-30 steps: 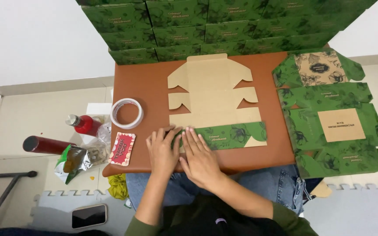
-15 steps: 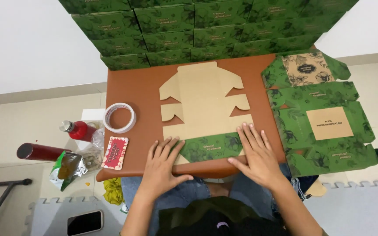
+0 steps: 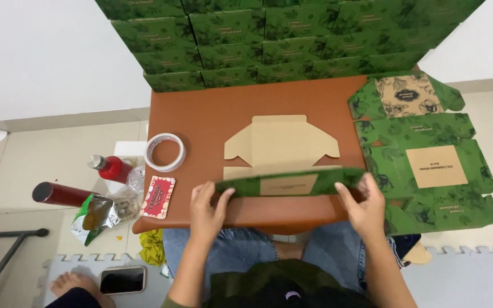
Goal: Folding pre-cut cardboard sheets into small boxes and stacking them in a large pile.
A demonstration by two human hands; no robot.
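A flat cardboard box blank (image 3: 281,147), plain brown inside and green leaf-printed outside, lies on the small brown table (image 3: 212,114). Its near panel (image 3: 289,183) is folded up on edge, showing the green side with a tan label. My left hand (image 3: 207,208) grips the left end of that raised panel. At the panel's right end, my right hand (image 3: 364,205) holds it. Both hands are at the table's near edge, above my lap.
A roll of tape (image 3: 165,152) and a red patterned card (image 3: 158,196) lie on the table's left part. Unfolded green blanks (image 3: 429,165) are piled to the right, folded green boxes (image 3: 281,40) stacked behind. Bottles (image 3: 109,168), a snack bag (image 3: 95,214), a phone (image 3: 122,280) and someone's foot (image 3: 67,283) are on the floor at left.
My hands went from pressing flat together at the blank's near left, to spread apart, to gripping both ends. The near panel has been lifted up on edge.
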